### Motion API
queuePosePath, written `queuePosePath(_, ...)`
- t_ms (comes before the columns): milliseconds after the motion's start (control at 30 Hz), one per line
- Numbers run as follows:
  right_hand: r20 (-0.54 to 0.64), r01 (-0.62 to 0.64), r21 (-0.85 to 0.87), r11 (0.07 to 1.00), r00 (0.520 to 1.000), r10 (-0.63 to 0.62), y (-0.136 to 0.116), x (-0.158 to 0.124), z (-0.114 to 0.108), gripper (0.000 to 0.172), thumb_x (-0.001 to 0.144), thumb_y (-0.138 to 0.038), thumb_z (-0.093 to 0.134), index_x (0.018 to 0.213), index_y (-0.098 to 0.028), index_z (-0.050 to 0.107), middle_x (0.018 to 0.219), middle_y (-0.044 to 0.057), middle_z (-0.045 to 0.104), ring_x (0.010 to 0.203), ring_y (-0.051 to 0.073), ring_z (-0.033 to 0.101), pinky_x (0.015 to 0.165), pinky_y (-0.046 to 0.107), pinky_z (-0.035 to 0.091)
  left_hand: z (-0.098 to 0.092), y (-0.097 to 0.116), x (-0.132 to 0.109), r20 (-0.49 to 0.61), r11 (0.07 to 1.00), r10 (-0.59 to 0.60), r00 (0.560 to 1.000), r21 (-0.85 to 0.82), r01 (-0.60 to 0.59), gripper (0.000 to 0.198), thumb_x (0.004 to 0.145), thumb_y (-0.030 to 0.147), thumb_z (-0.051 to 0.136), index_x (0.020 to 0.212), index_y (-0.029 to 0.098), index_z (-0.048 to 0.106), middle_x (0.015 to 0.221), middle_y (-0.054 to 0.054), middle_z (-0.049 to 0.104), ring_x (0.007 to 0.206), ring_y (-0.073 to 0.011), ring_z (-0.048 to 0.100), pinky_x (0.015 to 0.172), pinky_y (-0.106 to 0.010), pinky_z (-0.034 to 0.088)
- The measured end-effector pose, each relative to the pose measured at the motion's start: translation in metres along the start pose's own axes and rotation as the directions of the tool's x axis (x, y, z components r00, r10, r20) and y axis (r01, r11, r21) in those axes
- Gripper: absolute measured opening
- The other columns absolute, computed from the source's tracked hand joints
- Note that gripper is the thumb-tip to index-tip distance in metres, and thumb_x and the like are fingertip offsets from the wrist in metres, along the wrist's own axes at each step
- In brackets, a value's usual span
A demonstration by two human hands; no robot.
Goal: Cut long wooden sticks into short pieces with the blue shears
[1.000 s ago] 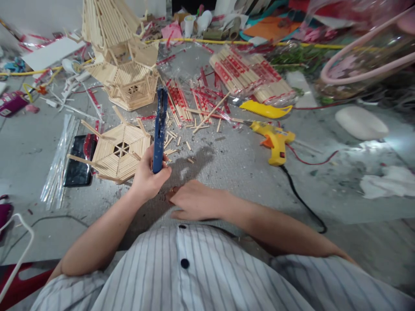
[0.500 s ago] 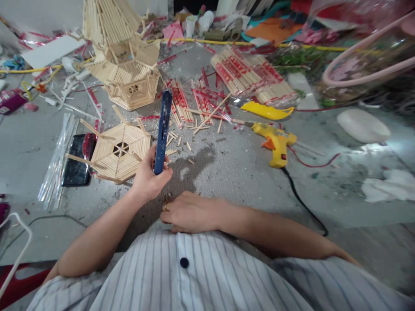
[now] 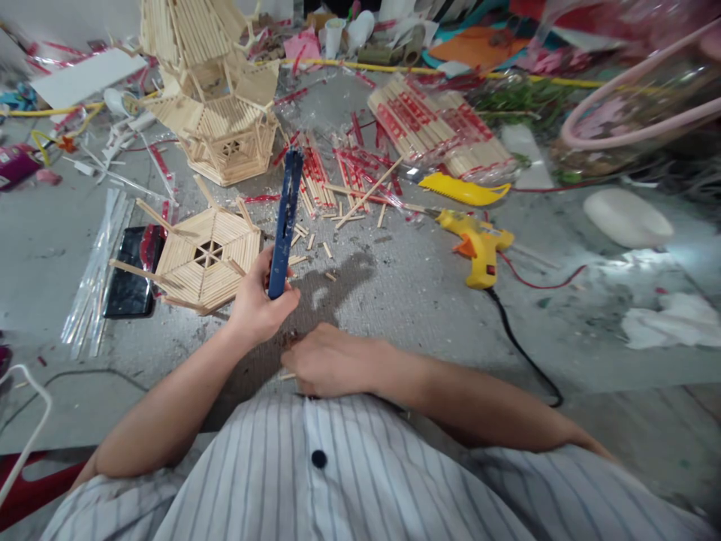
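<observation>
Tabletop (image 3: pixel 411 300), held blue tool (image 3: pixel 285 229), illegibly printed packets (image 3: pixel 414 124)

Matt wooden stick panel (image 3: pixel 209 284), scuffed blue tool (image 3: pixel 285 225), glossy phone (image 3: pixel 127 272), cloth shirt (image 3: pixel 360 473)

Soft shadows cross the table (image 3: pixel 428 323), glare whitening its right

Passage between hands (image 3: pixel 332 362) and glue gun (image 3: pixel 481 252) — hexagonal stick frame (image 3: pixel 222 282) blocks left.
</observation>
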State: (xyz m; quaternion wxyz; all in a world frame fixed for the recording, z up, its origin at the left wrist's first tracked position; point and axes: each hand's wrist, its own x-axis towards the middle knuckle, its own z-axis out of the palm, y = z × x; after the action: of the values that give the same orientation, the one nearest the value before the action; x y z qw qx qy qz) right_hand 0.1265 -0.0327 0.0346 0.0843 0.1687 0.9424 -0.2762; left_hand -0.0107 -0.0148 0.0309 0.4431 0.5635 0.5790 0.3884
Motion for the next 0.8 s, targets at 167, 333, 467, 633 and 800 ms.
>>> queuePosePath(167, -0.431, -0.134, 0.461, 0.877, 0.831, 0.353, 0.053, -0.025, -0.02, 0.011, 0.079, -0.028, 0.051, 0.081, -0.017, 0.054, 0.075, 0.004, 0.067, 0.06, 0.012, 0.06, 0.051, 0.023, 0.039, 0.0, 0.006, -0.001, 0.018, 0.996, -0.007, 1.0, 0.091, 0.006, 0.045, 0.061, 0.019, 0.057, 0.106, 0.015, 0.051, 0.078, 0.0, 0.055, 0.062, -0.0085, 0.05, 0.058, -0.022, 0.041)
queuePosePath(333, -0.554, 0.257, 0.827, 0.5, 0.525, 0.646, 0.097, -0.037, -0.025, 0.03, 0.079, -0.048, 0.055, 0.083, -0.021, 0.042, 0.051, -0.007, 0.058, 0.031, 0.006, 0.046, 0.032, 0.019, 0.034, 0.001, 0.009, -0.005, 0.095, 0.954, -0.068, 0.993, 0.297, 0.037, 0.047, 0.065, 0.023, 0.055, 0.112, 0.015, 0.051, 0.071, 0.001, 0.053, 0.06, -0.01, 0.048, 0.055, -0.023, 0.04)
queuePosePath(467, -0.593, 0.431, 0.785, 0.444, 0.317, 0.74, 0.1, -0.03, -0.023, 0.037, 0.072, -0.052, 0.062, 0.079, -0.021, 0.043, 0.044, -0.01, 0.052, 0.027, 0.004, 0.036, 0.027, 0.017, 0.025, 0.003, 0.007, -0.009, 0.132, 0.891, -0.103, 0.986, 0.453, 0.032, 0.053, 0.067, 0.029, 0.054, 0.119, 0.019, 0.048, 0.08, -0.001, 0.06, 0.066, -0.014, 0.055, 0.062, -0.026, 0.044)
queuePosePath(633, -0.627, 0.52, 0.726, 0.451, 0.229, 0.745, 0.094, -0.025, -0.023, 0.041, 0.068, -0.057, 0.063, 0.071, -0.022, 0.041, 0.03, -0.014, 0.035, 0.023, 0.003, 0.023, 0.027, 0.017, 0.015, 0.005, 0.012, -0.012, 0.137, 0.793, -0.118, 0.983, 0.609, 0.01, 0.059, 0.068, 0.031, 0.053, 0.125, 0.018, 0.045, 0.082, -0.004, 0.063, 0.069, -0.0179, 0.059, 0.063, -0.029, 0.046)
queuePosePath(800, -0.663, 0.464, 0.714, 0.524, 0.207, 0.72, 0.093, -0.023, -0.021, 0.043, 0.066, -0.059, 0.062, 0.071, -0.023, 0.041, 0.033, -0.014, 0.036, 0.025, 0.004, 0.026, 0.027, 0.018, 0.017, 0.007, 0.019, -0.014, 0.143, 0.758, -0.101, 0.985, 0.652, -0.017, 0.061, 0.068, 0.03, 0.052, 0.128, 0.018, 0.042, 0.099, -0.008, 0.064, 0.085, -0.0237, 0.062, 0.074, -0.034, 0.048)
